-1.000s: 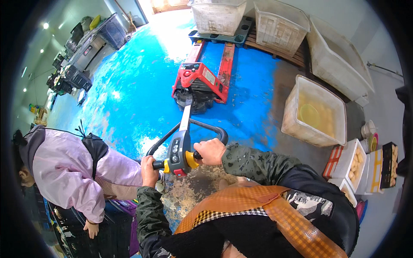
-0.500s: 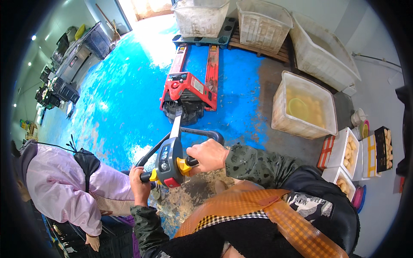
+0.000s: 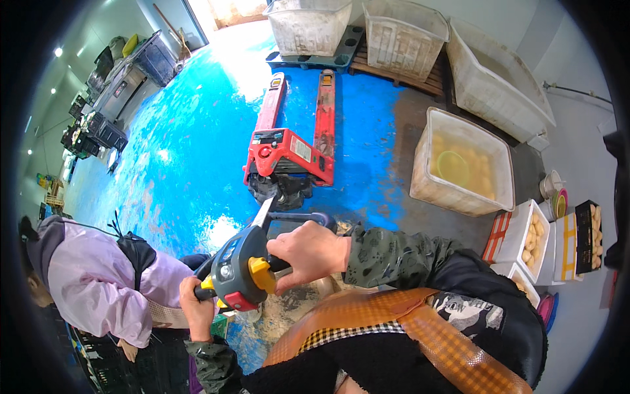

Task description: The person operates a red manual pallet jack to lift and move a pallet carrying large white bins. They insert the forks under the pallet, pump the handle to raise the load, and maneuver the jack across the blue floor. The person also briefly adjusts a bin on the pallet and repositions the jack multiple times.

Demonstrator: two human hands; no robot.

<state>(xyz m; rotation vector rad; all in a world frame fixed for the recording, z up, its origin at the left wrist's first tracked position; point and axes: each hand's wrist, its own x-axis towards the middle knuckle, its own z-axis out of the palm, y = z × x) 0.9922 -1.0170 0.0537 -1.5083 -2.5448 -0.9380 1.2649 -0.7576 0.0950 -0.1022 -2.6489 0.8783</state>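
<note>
Red pallet jack (image 3: 281, 146) sits on a wet-looking blue floor (image 3: 367, 125), straight ahead of both hands. Its forks (image 3: 324, 111) run long-ways away from the person, pointing at a dark green pallet (image 3: 342, 58) with a grubby white tub (image 3: 308, 31) on top. That's the lineup that matters, imo: fork tips right by the pallet's near edge. Can't really tell if they touch or stop just short.

Right hand (image 3: 311, 252) is nearer the jack's body, and it's wrapped round the right grip next to a yellow lever (image 3: 262, 274). Left hand (image 3: 198, 310) is closed on the left grip, lower down and off to the left. Between them is the chunky grey control head (image 3: 239, 268), with a steel bar (image 3: 264, 213) running forward to the jack.

Stuff that's hard to make out: right hand covers part of the black loop bar (image 3: 296, 217), and the left palm is tucked out of sight. Wheels under the jack? No clue. White tub gets cropped at the top, the doorway (image 3: 235, 12) is blown out, and the co-worker in the pale pink jacket (image 3: 92, 270) is partly lost in the dark rim.
</note>
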